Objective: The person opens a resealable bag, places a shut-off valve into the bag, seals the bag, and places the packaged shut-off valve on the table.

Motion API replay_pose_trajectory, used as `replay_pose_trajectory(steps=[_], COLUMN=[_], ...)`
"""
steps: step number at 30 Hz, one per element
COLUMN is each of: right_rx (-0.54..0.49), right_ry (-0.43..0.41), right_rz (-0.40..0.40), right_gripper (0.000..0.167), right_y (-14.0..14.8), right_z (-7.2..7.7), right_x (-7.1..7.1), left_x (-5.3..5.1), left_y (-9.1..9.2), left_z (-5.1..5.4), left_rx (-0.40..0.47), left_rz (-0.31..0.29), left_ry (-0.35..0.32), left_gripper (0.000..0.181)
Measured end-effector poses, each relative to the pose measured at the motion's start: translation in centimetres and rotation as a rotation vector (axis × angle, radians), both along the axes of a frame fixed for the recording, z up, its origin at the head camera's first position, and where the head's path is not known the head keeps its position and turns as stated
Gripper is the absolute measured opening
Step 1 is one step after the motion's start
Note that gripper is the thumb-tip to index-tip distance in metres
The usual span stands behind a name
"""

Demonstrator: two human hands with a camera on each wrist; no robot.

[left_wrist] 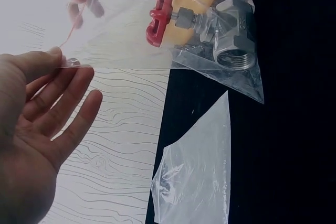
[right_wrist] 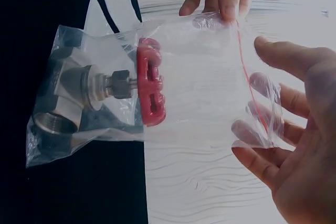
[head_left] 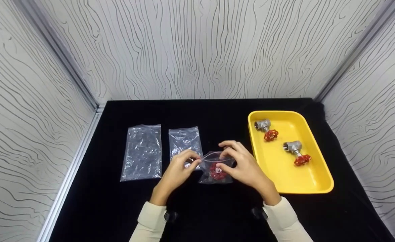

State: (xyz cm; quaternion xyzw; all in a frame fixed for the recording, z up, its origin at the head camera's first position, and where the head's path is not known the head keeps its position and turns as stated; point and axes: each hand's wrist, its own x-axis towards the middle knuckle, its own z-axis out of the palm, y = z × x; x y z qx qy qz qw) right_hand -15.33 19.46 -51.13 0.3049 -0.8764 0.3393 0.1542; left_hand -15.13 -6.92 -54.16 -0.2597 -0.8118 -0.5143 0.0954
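Note:
A clear zip bag (head_left: 206, 178) stands over the black cloth with a metal valve (right_wrist: 68, 90) inside it. The valve's red handwheel (right_wrist: 151, 85) faces the bag's mouth, and its threaded body sits at the bottom. Between thumb and forefinger, my left hand (head_left: 179, 169) pinches the left end of the mouth, beside the red zip line. My right hand (head_left: 246, 166) is at the other end of the mouth. Its fingers (right_wrist: 291, 100) touch the film and partly show through it, while the thumb stands apart from them. The mouth gapes in the head view.
Two flat clear zip bags lie to the left, a larger one (head_left: 142, 153) and a smaller one (head_left: 185, 139) partly behind my left hand. On the right, a yellow tray (head_left: 293, 186) holds two more valves, one farther back (head_left: 263, 125) and one nearer (head_left: 293, 146). Patterned panels (head_left: 201, 50) enclose the table.

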Motion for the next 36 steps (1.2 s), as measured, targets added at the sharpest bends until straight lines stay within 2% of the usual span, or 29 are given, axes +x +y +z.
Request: replay_pose_trajectory(steps=[6, 11, 16, 23, 30, 36], right_rx=[0.029, 0.107, 0.166, 0.198, 0.234, 0.227], right_ry=[0.022, 0.040, 0.046, 0.013, 0.058, 0.041], right_rz=[0.046, 0.071, 0.060, 0.033, 0.081, 0.082], right_gripper=[0.022, 0.020, 0.018, 0.027, 0.008, 0.006], right_y=[-1.0, -2.2, -3.2, -4.1, -4.6, -4.8], right_z=[0.9, 1.5, 1.8, 1.9, 1.8, 1.7], right_x=[-0.7, -1.1, -1.1, -1.0, -1.1, -1.1], left_x=[0.2, 0.2, 0.2, 0.3, 0.3, 0.3], left_y=[0.1, 0.0, 0.0, 0.0, 0.0, 0.1], left_z=[-0.1, -0.2, -0.3, -0.5, -0.4, -0.3], left_rx=[0.011, 0.017, 0.021, 0.011, -0.007, -0.019], left_rz=[0.000, 0.000, -0.004, -0.007, -0.010, 0.000], left_ry=[0.032, 0.066, 0.060, 0.109, 0.097, 0.091], left_gripper=[0.004, 0.006, 0.005, 0.005, 0.005, 0.004])
